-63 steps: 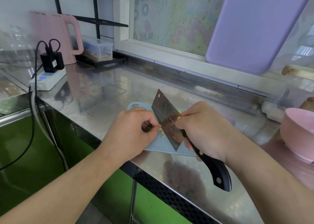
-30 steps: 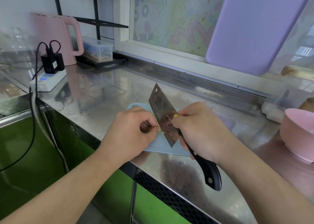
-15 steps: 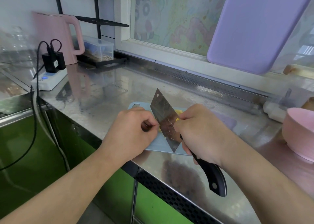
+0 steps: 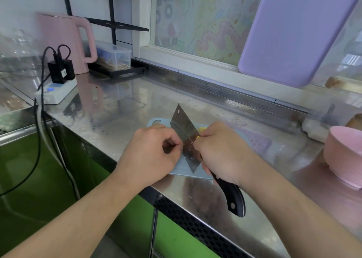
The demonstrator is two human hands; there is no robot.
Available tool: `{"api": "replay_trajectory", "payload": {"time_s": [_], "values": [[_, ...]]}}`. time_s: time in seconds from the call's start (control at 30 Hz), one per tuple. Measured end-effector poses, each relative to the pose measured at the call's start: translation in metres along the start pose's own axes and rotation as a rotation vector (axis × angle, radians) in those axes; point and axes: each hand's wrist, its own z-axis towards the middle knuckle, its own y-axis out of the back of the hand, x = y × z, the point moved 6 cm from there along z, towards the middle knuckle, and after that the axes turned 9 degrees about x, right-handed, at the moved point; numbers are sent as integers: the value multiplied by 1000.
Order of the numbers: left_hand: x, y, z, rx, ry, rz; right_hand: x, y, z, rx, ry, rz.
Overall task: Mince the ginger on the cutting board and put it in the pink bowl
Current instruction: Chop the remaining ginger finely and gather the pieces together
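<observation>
Ginger (image 4: 201, 129) lies on the blue board (image 4: 156, 121) at the counter's (image 4: 117, 109) front edge, mostly hidden. Only a few yellow bits show beside the cleaver (image 4: 185, 132), just past the right hand (image 4: 221, 150). So little of it is visible that neither its long axis nor which way it points can be told.

The right hand is wrapped round the cleaver's black handle where it meets the blade, with the blade tilted up and its far corner pointing away and to the left. The left hand (image 4: 150, 152) is curled, fingertips pinched together at the blade's left face. What they hold, if anything, is too small to tell, though it may be ginger stuck to the steel.

Judging by its look, the ginger is light, firm and fibrous, damp enough to cling to blade and fingers. Cut bits are best gathered with the flat of the blade rather than picked up singly. The bowl (image 4: 344, 156) stands well apart to the right, its inside not visible.
</observation>
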Motion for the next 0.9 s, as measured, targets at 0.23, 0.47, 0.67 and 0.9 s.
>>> {"api": "replay_trajectory", "payload": {"time_s": [0.23,0.47,0.67,0.9], "values": [[5,0,-1,-2,72,7,-10,2,0,-6,-12,100],[7,0,-1,10,110,-8,-10,3,-2,-7,2,130],[8,2,-1,1,125,-30,-12,6,-3,-6,9,164],[9,3,-2,-6,146,-31,-9,8,-6,-22,43,192]]}}
